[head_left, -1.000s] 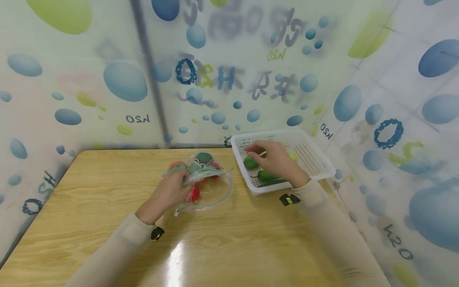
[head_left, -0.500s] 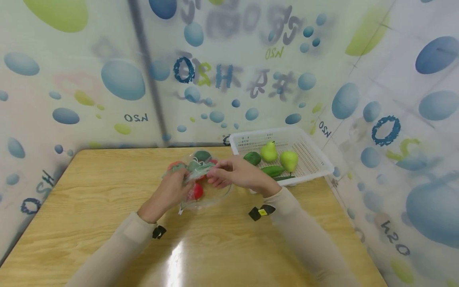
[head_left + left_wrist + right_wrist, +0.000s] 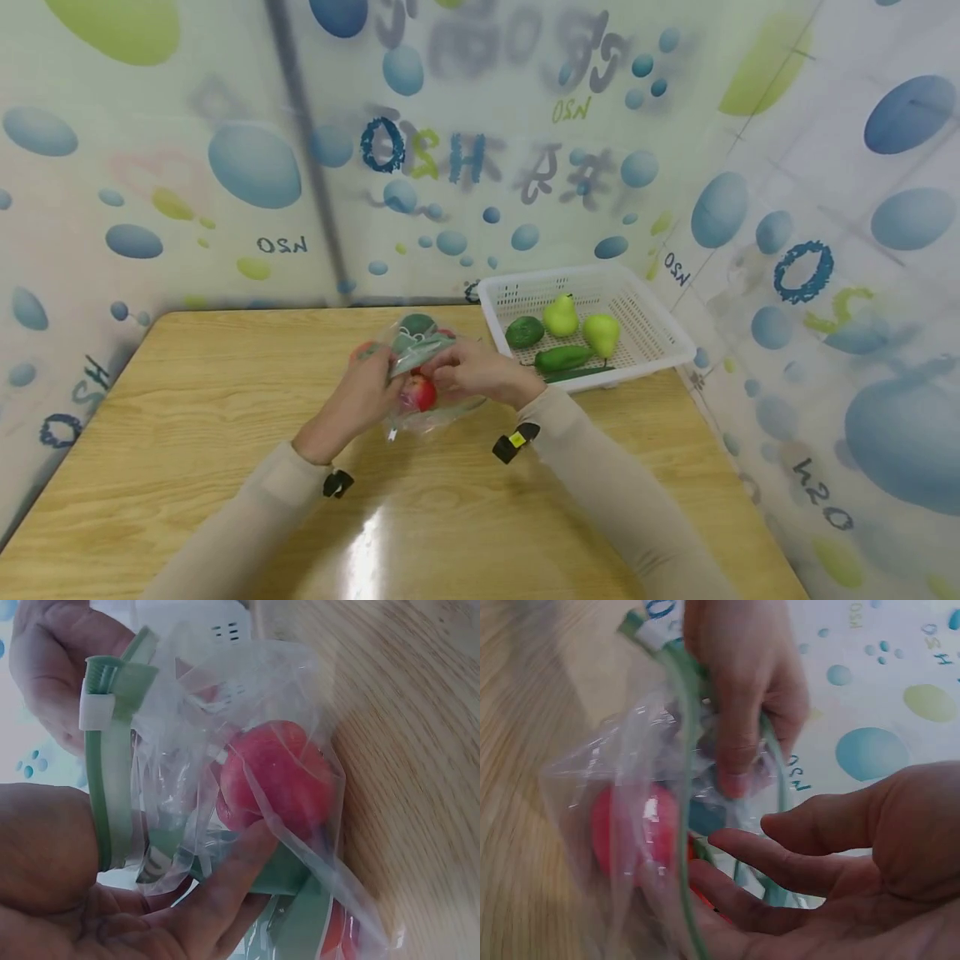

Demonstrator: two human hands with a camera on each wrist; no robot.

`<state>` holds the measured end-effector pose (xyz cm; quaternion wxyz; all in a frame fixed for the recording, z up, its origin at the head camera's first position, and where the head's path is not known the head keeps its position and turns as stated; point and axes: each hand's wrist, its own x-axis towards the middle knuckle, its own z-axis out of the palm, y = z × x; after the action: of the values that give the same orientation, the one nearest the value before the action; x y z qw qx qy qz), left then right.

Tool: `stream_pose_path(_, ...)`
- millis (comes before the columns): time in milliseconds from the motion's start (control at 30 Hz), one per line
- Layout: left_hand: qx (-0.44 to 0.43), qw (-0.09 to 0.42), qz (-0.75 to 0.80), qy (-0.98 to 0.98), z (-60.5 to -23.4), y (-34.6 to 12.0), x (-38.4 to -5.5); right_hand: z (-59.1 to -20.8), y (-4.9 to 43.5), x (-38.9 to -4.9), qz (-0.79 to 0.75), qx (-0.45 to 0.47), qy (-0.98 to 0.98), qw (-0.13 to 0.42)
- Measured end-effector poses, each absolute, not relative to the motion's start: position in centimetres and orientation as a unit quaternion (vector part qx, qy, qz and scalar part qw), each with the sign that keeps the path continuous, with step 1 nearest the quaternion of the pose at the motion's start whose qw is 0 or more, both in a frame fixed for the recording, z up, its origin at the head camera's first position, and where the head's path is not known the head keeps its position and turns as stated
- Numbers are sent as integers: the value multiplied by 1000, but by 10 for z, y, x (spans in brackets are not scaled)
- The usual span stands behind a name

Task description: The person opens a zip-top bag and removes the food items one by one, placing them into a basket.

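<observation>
My left hand grips the edge of a clear zip bag with a green closure strip and white slider. Its thumb lies inside the mouth, with the fingers along the outside. A round red fruit shows through the plastic, low in the bag. Behind it are a dark green piece and an orange-red one. My right hand is at the bag's mouth from the right. In the right wrist view its fingers reach past the green strip, thumb apart from them, with nothing visible between.
A white perforated basket stands at the back right of the wooden table. In it lie two pears, an avocado, a green pepper and a long dark green vegetable. Patterned walls rise behind and to the right.
My right hand has moved left from over the basket to the bag's mouth. The left hand keeps its grip, and the red fruit in the bag has shifted slightly right.
</observation>
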<state>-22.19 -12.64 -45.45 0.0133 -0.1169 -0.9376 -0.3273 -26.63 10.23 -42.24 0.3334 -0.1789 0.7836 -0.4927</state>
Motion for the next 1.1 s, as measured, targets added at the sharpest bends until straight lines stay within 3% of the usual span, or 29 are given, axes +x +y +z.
stream_pose_path(133, -116, 9, -326, -938, -453, -124, -222, -430, 94, -267, -431, -198, 829, 296)
stream_pose_path(400, -132, 44, -335, -932, -451, -118, -222, -452, 85, -267, -460, -214, 805, 308)
stream_pose_path(667, -127, 33, -339, -932, -450, -118, -220, -458, 83, -267, -446, -215, 821, 285)
stream_pose_path(1000, -110, 28, -354, -928, -446, -123, -218, -447, 85, -263, -414, -179, 855, 256)
stream_pose_path(1100, -104, 23, -360, -927, -446, -125, -218, -433, 91, -260, -424, -178, 845, 272)
